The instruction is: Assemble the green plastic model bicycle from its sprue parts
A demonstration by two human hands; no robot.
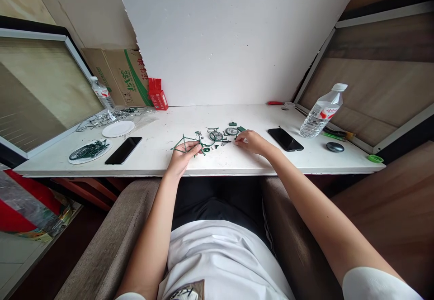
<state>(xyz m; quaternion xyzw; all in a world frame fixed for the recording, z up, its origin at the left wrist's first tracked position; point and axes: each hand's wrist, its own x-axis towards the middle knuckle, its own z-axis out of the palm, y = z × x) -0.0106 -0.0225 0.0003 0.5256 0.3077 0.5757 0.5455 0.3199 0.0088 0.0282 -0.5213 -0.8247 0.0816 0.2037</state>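
Note:
My left hand [185, 156] pinches a dark green model bicycle frame [183, 141] just above the table's front edge. Over to the right, my right hand [250, 141] is bent down at the tabletop with its fingertips together; what they touch or hold is too small to make out. Between the hands lie small model parts, among them a spoked wheel [216, 135] and a second wheel [232, 131]. A green rectangular piece [232, 124] sits behind them, and another green piece [241, 129] lies beside my right fingers.
Phones lie at left [123, 150] and right [285, 139]. A plate [107, 148] bears green parts near a white lid [118, 129]. Water bottles stand at left [102, 95] and right [322, 112]. A red box [158, 95] stands before a white board [233, 42]. A black disc [335, 147] lies right.

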